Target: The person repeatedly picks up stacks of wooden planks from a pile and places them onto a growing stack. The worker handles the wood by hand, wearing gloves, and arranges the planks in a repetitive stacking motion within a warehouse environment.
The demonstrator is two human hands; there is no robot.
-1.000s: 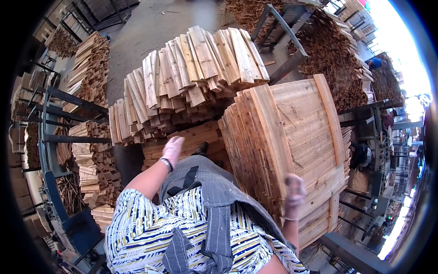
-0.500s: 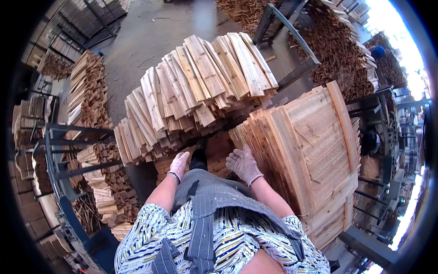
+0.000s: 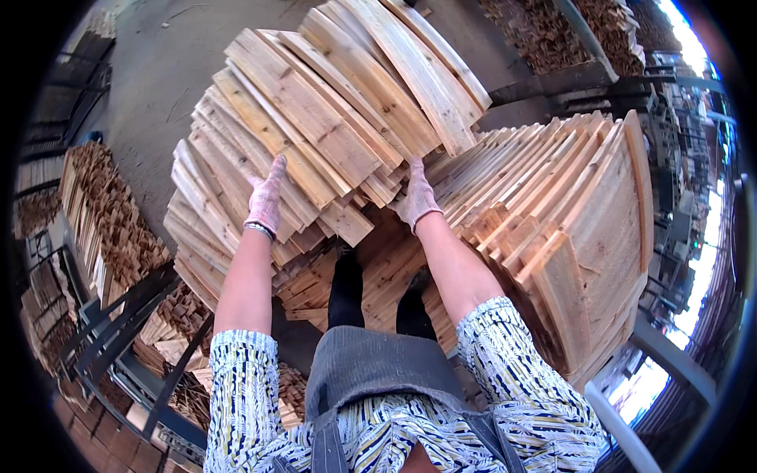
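- the left hand, in a pale glove, lies against the near ends of the loose boards, one finger pointing away along the wood; some fingers are out of sight, so i cannot tell whether it grips.
- the right hand, gloved likewise, is at the near ends of the same pile, well apart from the left; its fingers are partly hidden, and i cannot tell whether they close on a board.
- the loose boards run between the two hands and beyond them, heaped in overlapping layers, fanned and uneven at the ends.
- just right of the right hand stands a row of wooden panels, packed face to face and leaning slightly, edges uppermost.
- below the hands, between the forearms, a planked wooden surface shows around the person's dark-clad legs.
- nearer the body than the hands is a grey apron over a patterned shirt.
- a dark bracelet circles the left wrist.
- well left of the left hand is another wood stack, with dark metal bars nearer the body.
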